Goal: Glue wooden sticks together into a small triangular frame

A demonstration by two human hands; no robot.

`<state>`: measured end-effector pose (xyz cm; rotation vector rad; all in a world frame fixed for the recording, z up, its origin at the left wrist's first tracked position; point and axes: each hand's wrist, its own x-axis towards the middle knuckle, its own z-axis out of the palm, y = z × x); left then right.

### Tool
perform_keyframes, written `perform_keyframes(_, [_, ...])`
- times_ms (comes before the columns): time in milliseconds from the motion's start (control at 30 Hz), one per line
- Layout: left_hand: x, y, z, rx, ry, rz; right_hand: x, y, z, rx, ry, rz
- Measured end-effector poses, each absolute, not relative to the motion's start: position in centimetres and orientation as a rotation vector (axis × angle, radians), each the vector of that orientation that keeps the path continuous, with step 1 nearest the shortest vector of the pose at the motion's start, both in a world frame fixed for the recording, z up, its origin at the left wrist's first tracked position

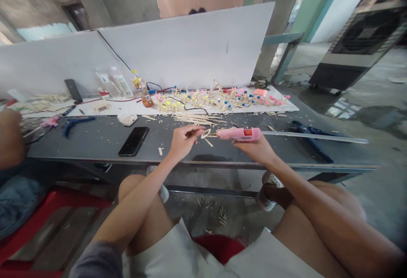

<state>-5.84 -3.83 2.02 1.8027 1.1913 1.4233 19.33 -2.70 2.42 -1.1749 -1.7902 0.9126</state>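
Head view: left hand [184, 141] pinches a small wooden stick piece [206, 135] over the desk's [95, 140] front edge, near its middle. The right hand [256, 147] is wrapped round a pink glue gun [243, 133], its nozzle just beside the stick piece. A clear glue stick [318, 137] juts rightward from the gun's back. A black phone [134, 141] lies left of both hands.

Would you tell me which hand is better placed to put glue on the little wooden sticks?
Probably the right hand: it grips the pink glue gun, its nozzle pointing at the sticks pinched in the left hand.
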Motion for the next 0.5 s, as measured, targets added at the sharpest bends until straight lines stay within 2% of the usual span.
perform_keyframes(500, [-5.66, -3.8, 1.98, 1.784, 1.192, 1.411, 19.19, -2.63, 2.35, -1.166, -1.765, 0.909])
